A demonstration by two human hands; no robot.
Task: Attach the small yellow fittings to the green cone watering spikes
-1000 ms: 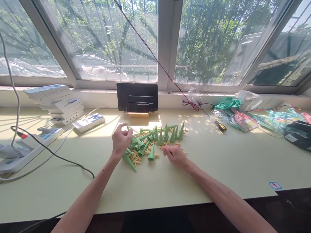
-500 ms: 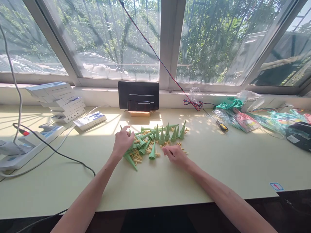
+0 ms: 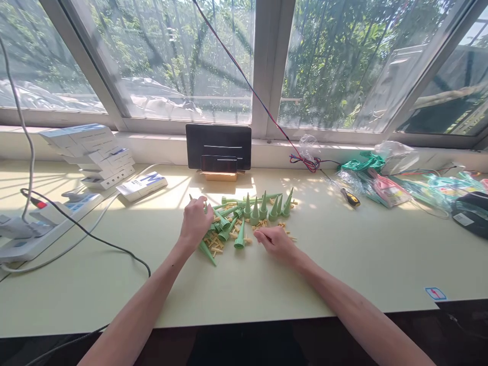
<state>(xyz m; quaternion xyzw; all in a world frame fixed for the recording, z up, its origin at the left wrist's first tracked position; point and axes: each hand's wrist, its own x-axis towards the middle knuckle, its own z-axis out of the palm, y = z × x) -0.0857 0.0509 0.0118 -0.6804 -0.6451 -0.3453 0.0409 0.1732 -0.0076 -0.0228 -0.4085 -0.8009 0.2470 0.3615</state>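
Observation:
A pile of green plastic watering spikes (image 3: 224, 236) lies at the middle of the table, hollow cones pointing several ways. Small yellow T-shaped valves (image 3: 217, 249) are scattered among and below them. My left hand (image 3: 196, 221) reaches over the pile's left end, fingers curled in round a green spike that they mostly hide. Several spikes (image 3: 263, 208) stand upright in a cluster on the right. Just in front of that cluster my right hand (image 3: 275, 242) rests closed on the table, beside some yellow valves; whatever its fingers hold is hidden.
Behind the pile a dark tablet (image 3: 218, 145) leans on a small stand. White boxes (image 3: 99, 157) and a power strip (image 3: 49, 229) with cables occupy the left. A screwdriver (image 3: 349, 197) and bagged cables (image 3: 389, 188) lie to the right.
The fingers of my left hand have drawn closer together over the green spikes. My right hand stays in place. The whole view has shifted slightly.

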